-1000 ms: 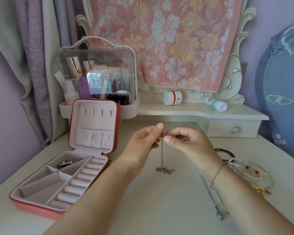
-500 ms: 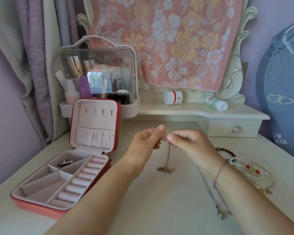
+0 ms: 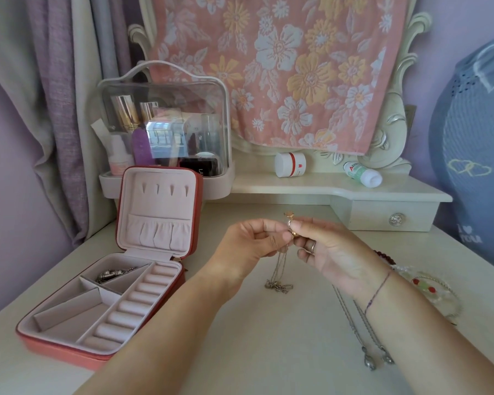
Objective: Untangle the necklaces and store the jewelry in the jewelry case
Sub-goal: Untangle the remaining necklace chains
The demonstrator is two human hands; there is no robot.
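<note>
My left hand and my right hand meet above the dressing table, both pinching the top of a thin tangled necklace. Its chain hangs down and its lower end lies bunched on the tabletop. A small gold piece sticks up between my fingertips. The coral jewelry case lies open at the left, its lid upright. A silver piece rests in its back compartment. Two more silver chains lie on the table under my right forearm.
Beaded bracelets lie at the right edge behind my right wrist. A clear cosmetics box stands behind the case. A white jar and a tipped bottle sit on the raised shelf above a small drawer.
Both hands stayed together over the table, working the top of the necklace; the gold piece now pokes up above my fingertips. The chain's lower end stays on the table.
</note>
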